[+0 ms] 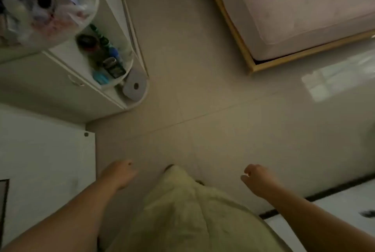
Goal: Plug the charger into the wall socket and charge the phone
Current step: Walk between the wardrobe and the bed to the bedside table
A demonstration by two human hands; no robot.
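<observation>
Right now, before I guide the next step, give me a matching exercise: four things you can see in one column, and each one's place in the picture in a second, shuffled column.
Things:
1. grey roll of tissue paper
2. pink mattress on a yellow wooden frame
3. clear plastic bag stuffed with items
4. left hand

Places:
A. upper right, on the floor
B. bottom, left of the pale green garment
C. lowest rounded white shelf
D. top left, on the white cabinet

Pairs: 1-C, 2-A, 3-D, 4-B
</observation>
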